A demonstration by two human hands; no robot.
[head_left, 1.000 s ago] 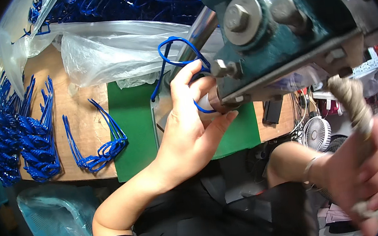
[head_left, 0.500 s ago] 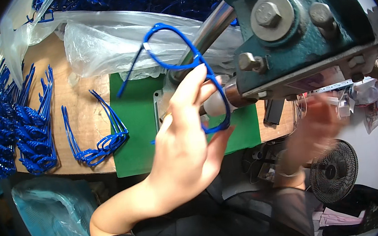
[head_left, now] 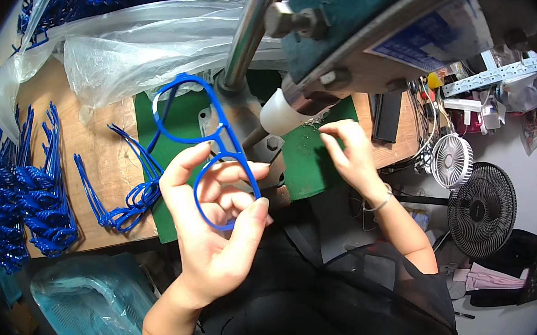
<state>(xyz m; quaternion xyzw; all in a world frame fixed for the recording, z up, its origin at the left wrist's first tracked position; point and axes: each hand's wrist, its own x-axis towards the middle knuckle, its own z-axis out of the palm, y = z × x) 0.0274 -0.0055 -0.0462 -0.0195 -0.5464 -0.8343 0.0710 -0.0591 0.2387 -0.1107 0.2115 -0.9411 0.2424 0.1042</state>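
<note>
A blue glasses frame is upright in my left hand, its lower rim between thumb and fingers, in front of the metal base of a green bench machine. One folded temple shows behind the upper lens opening. My right hand hovers over the right part of the green mat, index finger and thumb pinched close together. Anything between those fingertips is too small to make out. Just beside them lie tiny metal bits. The machine's white cylinder tip points down between my hands.
Several blue glasses frames lie left of the mat, with denser stacks farther left. Clear plastic sheeting covers the back. The green machine head overhangs the right. A black block and fans are to the right.
My left hand has drawn the glasses frame left and down, away from the machine's white tip. My right hand has moved left from beyond the table's right side to the mat. The view has shifted.
</note>
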